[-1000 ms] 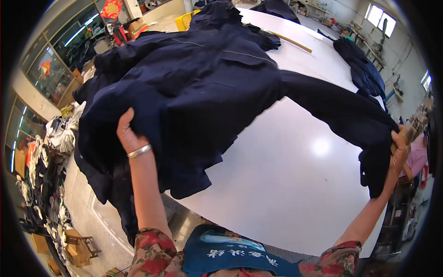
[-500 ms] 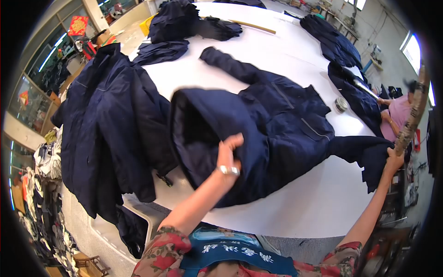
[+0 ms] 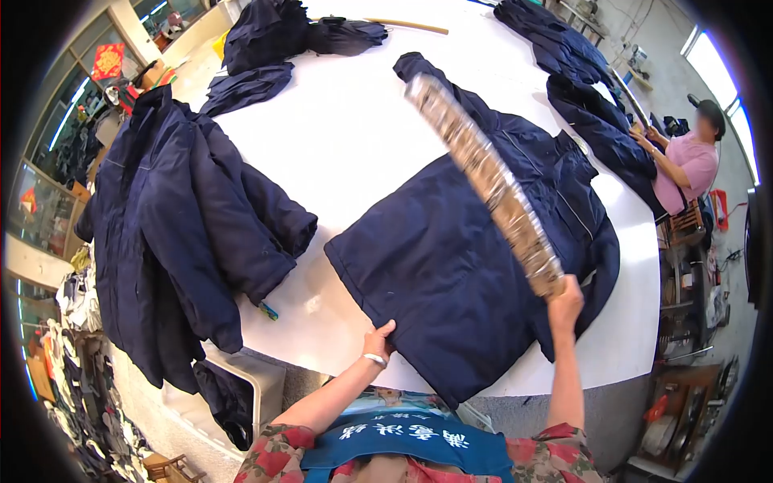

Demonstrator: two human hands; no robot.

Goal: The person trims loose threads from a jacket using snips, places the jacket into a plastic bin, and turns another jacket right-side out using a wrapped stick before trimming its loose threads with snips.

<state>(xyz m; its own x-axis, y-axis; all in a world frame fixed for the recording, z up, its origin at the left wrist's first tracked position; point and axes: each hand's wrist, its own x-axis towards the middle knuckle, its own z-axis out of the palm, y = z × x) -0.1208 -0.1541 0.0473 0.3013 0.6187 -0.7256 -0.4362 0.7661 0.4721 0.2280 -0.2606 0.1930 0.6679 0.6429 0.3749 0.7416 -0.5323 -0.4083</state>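
Note:
A navy padded jacket (image 3: 427, 258) lies spread on the white table, its hem towards me and one sleeve reaching away. My left hand (image 3: 378, 340) is at the hem's near left edge, thumb showing, the other fingers partly hidden, pinching the cloth. My right hand (image 3: 566, 302) is wrapped round the near end of a long flat stick (image 3: 491, 181), covered in shiny brown and silver wrapping. The stick slants up and left across the jacket, slightly blurred; I cannot tell whether it touches the cloth.
Another navy jacket (image 3: 177, 233) hangs over the table's left side. Dark garments are heaped at the far left (image 3: 262, 40) and far right (image 3: 547, 44). A person in pink (image 3: 688, 165) works at the right edge. A bin (image 3: 262, 390) stands below the table, front left.
The jacket's raised hem has come down flat on the table. My left hand has moved down to its edge. My right hand has swung the stick in from the right over the jacket.

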